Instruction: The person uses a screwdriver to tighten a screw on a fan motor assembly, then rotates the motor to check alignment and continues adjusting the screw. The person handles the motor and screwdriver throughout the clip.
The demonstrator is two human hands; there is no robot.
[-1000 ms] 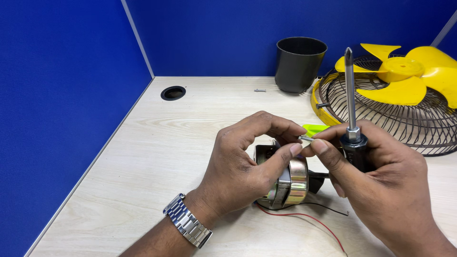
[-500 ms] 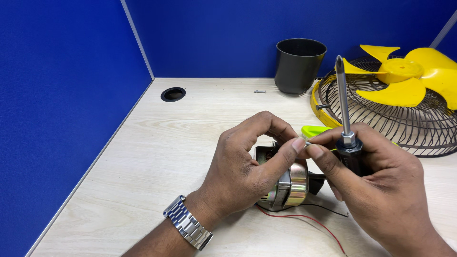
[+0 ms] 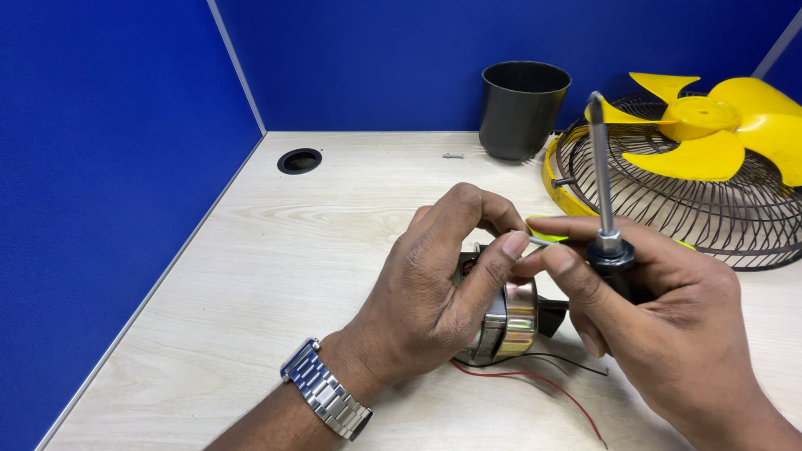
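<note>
The left hand (image 3: 434, 292) wraps over a small electric motor (image 3: 510, 321) resting on the desk (image 3: 334, 242) near its front edge, fingers curled around the metal housing. Its thumb and forefinger also pinch a small pale part, probably a screw (image 3: 535, 240), at the tips; it is too small to tell for sure. The right hand (image 3: 668, 326) is closed around the black handle of a screwdriver (image 3: 603, 192), whose shaft points up and away from the motor, so the tip is not engaged with anything. Red and black wires (image 3: 543, 376) trail from the motor toward the front edge. Toward the back right corner lie a wire fan guard (image 3: 668, 200) with a yellow rim, a yellow fan blade (image 3: 710, 117) on it and a dark cup (image 3: 525, 108). Judging by this, the fan is already apart and the motor free; 1 loose screw (image 3: 452, 155) lies near the back edge.
</note>
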